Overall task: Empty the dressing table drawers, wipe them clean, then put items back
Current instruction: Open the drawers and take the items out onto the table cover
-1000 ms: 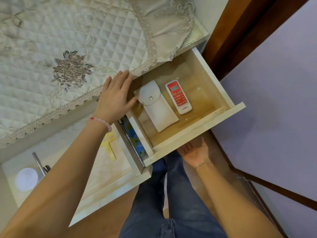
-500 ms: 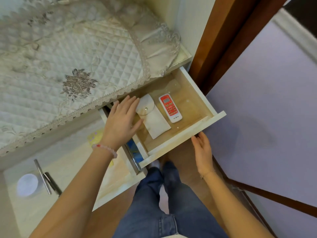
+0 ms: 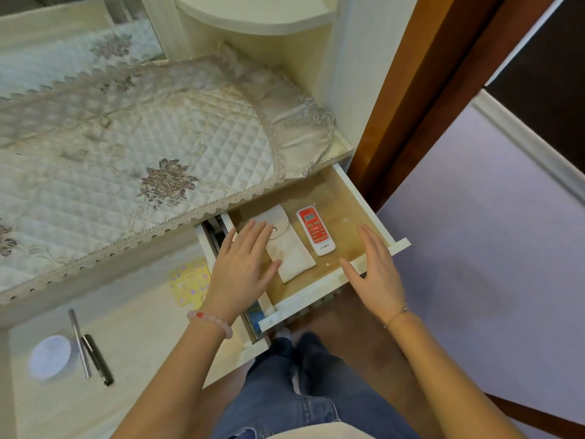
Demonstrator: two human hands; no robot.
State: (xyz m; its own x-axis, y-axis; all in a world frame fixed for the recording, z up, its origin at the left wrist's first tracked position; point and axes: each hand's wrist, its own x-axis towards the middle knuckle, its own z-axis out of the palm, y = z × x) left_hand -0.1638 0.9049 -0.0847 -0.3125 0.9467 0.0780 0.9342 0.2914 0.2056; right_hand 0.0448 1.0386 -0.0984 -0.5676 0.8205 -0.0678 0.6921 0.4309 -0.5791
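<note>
The small upper drawer (image 3: 373, 202) of the dressing table stands pulled out. Inside lie a white snap pouch (image 3: 292, 251) on the left and a red and white remote control (image 3: 316, 231) beside it. My left hand (image 3: 242, 269) hovers flat over the drawer's left side, its fingers over the pouch's upper end. My right hand (image 3: 375, 269) is spread over the drawer's front edge on the right, fingers straight, holding nothing. Whether either hand touches anything I cannot tell.
A lower wide drawer (image 3: 133, 340) is open at left, holding a white round lid (image 3: 50, 356), two pens (image 3: 90, 345) and a yellow dotted card (image 3: 188, 282). A quilted lace cloth (image 3: 133, 160) covers the tabletop. A brown door frame (image 3: 408, 99) stands at right.
My right hand rose from below the drawer front to above its front edge. My left hand shifted from the drawer's left wall to over the pouch. The camera tilted up.
</note>
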